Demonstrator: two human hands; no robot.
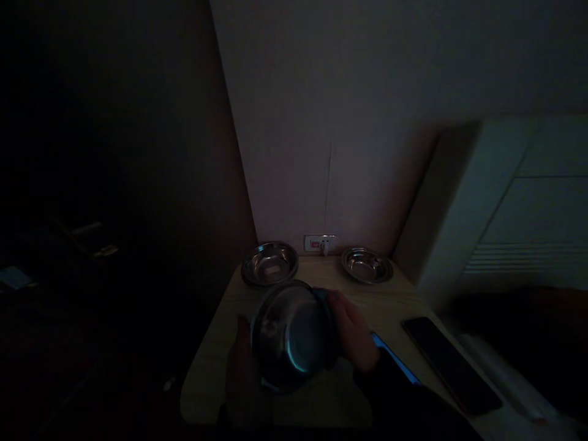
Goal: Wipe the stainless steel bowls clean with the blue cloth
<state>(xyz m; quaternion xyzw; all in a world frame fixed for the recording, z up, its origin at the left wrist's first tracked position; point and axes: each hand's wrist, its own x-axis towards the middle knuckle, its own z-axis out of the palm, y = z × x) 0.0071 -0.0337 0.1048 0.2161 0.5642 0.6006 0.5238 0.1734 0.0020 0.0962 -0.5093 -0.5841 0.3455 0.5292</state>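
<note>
A shiny metal bowl point(280, 331) is held tilted above the near part of the small wooden table. My left hand point(243, 361) grips its left rim, though the fingers are very dark. On the bowl's right side, my right hand point(351, 334) is closed on a dark teal cloth point(321, 297) that presses against the metal. Dimness and blur hide the cloth's full outline and most fingertips. Behind the held bowl, a stack of metal bowls point(270, 263) stands at the table's back left. Smaller metal dishes point(366, 266) sit at the back right.
A dark phone point(450, 364) lies along the table's right side, and a device with a lit blue screen point(395, 358) is partly under my right forearm. A wall socket point(320, 244) with a plug is behind the table. A pale padded panel point(505, 184) rises at right.
</note>
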